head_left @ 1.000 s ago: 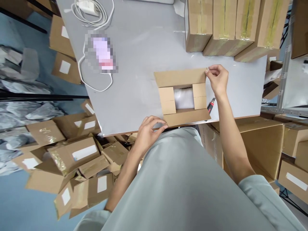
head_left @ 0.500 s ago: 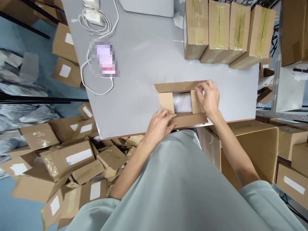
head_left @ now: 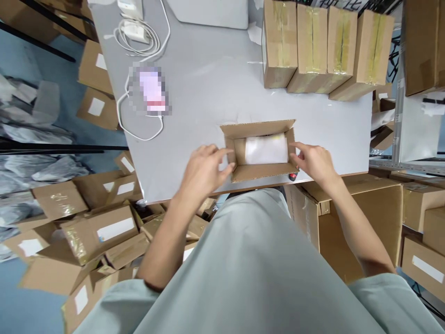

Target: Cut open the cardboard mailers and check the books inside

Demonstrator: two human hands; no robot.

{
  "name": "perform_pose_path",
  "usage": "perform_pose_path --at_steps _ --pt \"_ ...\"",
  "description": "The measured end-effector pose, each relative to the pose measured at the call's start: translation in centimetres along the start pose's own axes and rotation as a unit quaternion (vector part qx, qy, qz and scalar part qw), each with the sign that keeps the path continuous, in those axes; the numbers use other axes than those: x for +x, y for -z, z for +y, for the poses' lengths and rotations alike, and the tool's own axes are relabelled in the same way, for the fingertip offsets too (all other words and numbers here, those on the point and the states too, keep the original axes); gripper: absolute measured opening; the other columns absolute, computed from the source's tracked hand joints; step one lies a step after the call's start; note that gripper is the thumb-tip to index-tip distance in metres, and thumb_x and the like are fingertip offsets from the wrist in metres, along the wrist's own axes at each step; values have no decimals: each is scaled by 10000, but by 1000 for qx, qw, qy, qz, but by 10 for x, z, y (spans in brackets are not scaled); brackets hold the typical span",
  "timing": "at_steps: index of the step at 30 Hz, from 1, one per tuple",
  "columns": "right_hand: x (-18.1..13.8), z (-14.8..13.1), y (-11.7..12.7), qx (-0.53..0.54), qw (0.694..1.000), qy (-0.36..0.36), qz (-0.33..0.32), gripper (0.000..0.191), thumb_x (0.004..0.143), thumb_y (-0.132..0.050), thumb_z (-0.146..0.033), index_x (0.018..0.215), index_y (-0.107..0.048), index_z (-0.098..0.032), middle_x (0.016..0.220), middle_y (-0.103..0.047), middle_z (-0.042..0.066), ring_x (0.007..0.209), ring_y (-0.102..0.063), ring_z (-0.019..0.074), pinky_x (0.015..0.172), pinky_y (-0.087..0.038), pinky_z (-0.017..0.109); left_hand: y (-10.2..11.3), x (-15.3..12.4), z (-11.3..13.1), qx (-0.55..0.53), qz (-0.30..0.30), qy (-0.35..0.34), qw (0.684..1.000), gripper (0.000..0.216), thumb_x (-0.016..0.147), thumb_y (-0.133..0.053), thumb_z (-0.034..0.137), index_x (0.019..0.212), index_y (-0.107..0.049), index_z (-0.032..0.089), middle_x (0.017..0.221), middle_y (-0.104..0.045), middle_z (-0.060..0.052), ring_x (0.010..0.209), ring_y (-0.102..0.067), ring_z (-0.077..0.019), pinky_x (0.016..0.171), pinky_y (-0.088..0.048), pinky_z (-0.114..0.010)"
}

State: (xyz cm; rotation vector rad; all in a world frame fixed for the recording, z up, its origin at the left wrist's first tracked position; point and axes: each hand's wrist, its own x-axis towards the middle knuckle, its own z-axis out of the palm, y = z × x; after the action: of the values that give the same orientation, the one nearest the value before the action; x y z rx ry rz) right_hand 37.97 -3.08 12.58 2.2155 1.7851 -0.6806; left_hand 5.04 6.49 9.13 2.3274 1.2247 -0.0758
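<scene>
A small cardboard box (head_left: 263, 173) lies on the grey table near its front edge, flaps raised and top uncovered. Inside rests a white, flat, paper-like item (head_left: 266, 149); its kind is unclear. At the box's left end, my left hand (head_left: 205, 169) has its thumb and index finger on the end flap. My right hand (head_left: 314, 161) holds the right end flap with thumb and index finger. Just below the right corner sits a small black and red object (head_left: 293, 176), partly hidden by the box.
Several taped cardboard boxes (head_left: 313, 41) stand in a row at the table's back right. A phone (head_left: 152, 90), blurred out, lies left with a white cable (head_left: 139, 138). A large open carton (head_left: 368, 222) is below right. Many boxes (head_left: 116, 229) are piled on the floor at left.
The box's end flaps, folded inward before, now stand up, showing more of the white item. My left hand moved left from the front flap to the left end; my right hand came down slightly.
</scene>
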Motion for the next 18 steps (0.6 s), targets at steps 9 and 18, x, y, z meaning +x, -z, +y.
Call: perform_pose_path --at_steps 9,18 --pt "19 54 -52 104 991 -81 -7 451 1047 -638 -338 1473 -764 -263 1012 -866 53 926 -787 247 810 -527 325 -35 -5 -58 -49 -37 79 995 502 968 -710 341 1464 -707 264 981 -701 -70 963 -673 -307 965 -558 -427" --pt "9 22 -18 29 999 -10 -9 275 1085 -627 -310 1284 -815 -281 1187 -863 68 1043 -791 274 838 -513 348 -20 24 28 14 -7 -44 999 330 1055 -637 303 1349 -764 225 1104 -740 -121 1122 -671 -352 998 -536 -464"
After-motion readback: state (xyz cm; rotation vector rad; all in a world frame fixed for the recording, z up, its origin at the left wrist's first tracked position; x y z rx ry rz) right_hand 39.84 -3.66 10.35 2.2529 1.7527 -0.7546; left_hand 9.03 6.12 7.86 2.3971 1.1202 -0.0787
